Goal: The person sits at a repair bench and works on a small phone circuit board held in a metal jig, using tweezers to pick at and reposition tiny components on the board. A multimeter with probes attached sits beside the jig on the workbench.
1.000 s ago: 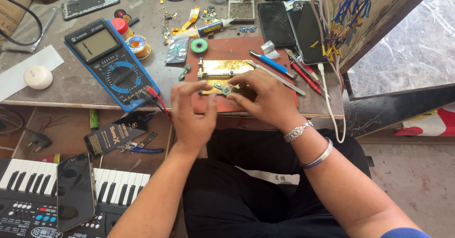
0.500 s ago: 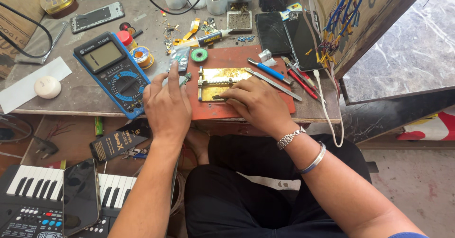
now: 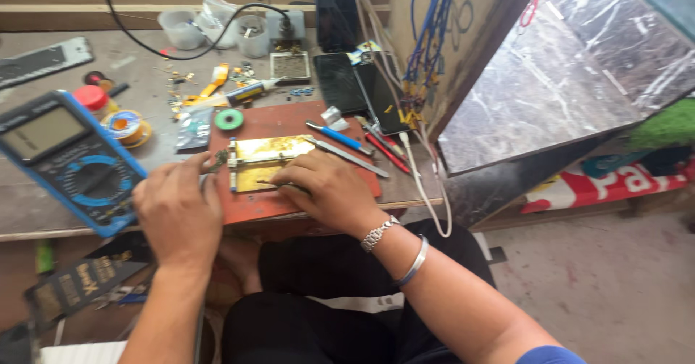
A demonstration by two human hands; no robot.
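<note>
close head-worn view, downward over workbench [image 3: 65, 244]

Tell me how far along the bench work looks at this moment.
Set up: a gold-coloured holder lies on the red mat, with a multimeter alongside. In hand: the right hand presses a thin tool on the holder; the left hand pinches a small part at its left end. Left: screwdrivers lie unused; nothing looks closed up.

Blue multimeter [image 3: 69, 165], red-brown mat [image 3: 289, 121] (gold plate [image 3: 268, 162] on it).
</note>
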